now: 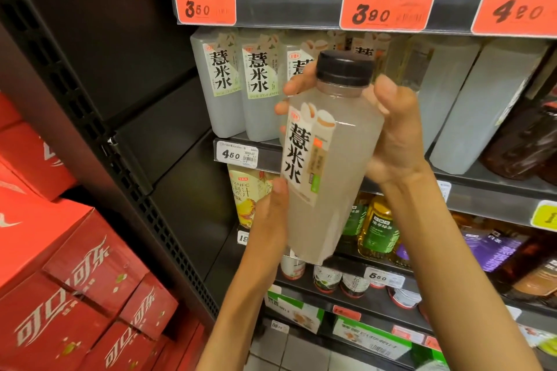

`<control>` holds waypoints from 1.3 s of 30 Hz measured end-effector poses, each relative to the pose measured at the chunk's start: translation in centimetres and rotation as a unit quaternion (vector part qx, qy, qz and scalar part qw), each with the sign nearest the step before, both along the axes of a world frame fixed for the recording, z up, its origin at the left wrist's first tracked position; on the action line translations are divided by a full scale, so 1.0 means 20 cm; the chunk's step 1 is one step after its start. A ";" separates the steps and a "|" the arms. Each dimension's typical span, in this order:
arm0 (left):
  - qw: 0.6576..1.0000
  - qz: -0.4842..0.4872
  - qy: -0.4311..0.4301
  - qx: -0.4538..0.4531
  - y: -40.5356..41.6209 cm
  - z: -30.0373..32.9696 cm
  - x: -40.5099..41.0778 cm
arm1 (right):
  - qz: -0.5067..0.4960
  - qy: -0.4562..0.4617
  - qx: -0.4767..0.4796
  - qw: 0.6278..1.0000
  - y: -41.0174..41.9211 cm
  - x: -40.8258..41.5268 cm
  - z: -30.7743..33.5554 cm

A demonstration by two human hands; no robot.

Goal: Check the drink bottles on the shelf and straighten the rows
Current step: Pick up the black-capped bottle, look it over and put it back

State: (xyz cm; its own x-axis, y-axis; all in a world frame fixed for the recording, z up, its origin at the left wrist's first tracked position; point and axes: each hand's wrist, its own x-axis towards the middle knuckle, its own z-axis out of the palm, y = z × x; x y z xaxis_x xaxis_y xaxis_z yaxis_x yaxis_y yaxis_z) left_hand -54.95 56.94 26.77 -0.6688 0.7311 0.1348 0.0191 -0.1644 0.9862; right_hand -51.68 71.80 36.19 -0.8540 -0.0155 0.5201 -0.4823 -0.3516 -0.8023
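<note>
A cloudy white drink bottle (325, 166) with a black cap (345, 68) is held up in front of the shelf (301, 150), tilted so the cap leans toward one o'clock and its label faces the camera. The right hand (394, 132) wraps the shoulder of the bottle at three o'clock, thumb on the near side and fingers curled behind (their tips show at nine o'clock by the cap). The left hand (269, 214) holds the lower part at seven o'clock, its grip closed on the bottle's side with the thumb pressed on the label edge. Behind, at eleven o'clock, matching bottles (238, 84) stand in a row on the shelf under red price tags (205, 4). Red cartons (75, 265) are stacked at eight o'clock.
</note>
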 end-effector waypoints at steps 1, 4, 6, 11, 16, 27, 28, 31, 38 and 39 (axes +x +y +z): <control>0.999 -0.020 -0.021 -0.014 -0.01 -0.01 -0.01 | 0.003 -0.001 -0.004 1.000 0.00 0.00 0.00; 0.997 -0.041 -0.050 -0.048 -0.01 -0.03 0.00 | -0.032 -0.027 -0.012 0.999 -0.02 -0.02 0.01; 0.997 -0.037 -0.040 -0.056 0.00 -0.04 0.01 | -0.090 -0.052 -0.026 0.994 -0.04 -0.02 0.00; 1.000 -0.014 -0.016 -0.020 -0.02 0.02 0.01 | -0.272 -0.070 -0.006 0.960 -0.06 -0.01 -0.01; 0.998 -0.034 -0.051 -0.008 -0.01 0.01 0.03 | -0.275 -0.122 0.024 0.953 -0.05 -0.01 0.01; 0.981 -0.134 -0.136 0.018 -0.02 0.00 0.00 | -0.251 -0.163 -0.018 0.954 0.03 -0.03 0.00; 0.990 -0.097 -0.105 -0.001 -0.02 0.01 -0.01 | -0.272 -0.160 -0.015 0.949 0.03 -0.02 0.00; 0.997 -0.041 -0.048 -0.043 -0.01 0.04 -0.02 | -0.323 -0.152 0.011 0.934 0.02 0.00 0.00; 0.989 -0.047 -0.143 -0.008 0.01 0.03 0.01 | -0.201 -0.191 -0.110 0.954 0.05 0.00 -0.01; 0.984 -0.071 -0.165 0.002 0.00 0.02 0.02 | -0.182 -0.192 -0.130 0.955 0.04 0.00 -0.03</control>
State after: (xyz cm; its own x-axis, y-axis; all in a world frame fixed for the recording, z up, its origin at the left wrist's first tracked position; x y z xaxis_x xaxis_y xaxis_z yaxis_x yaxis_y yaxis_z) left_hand -54.64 57.01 27.25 -0.5682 0.8200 -0.0693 -0.3260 -0.1471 0.9339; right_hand -51.75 72.60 35.68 -0.9067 0.4065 0.1123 -0.2979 -0.4289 -0.8528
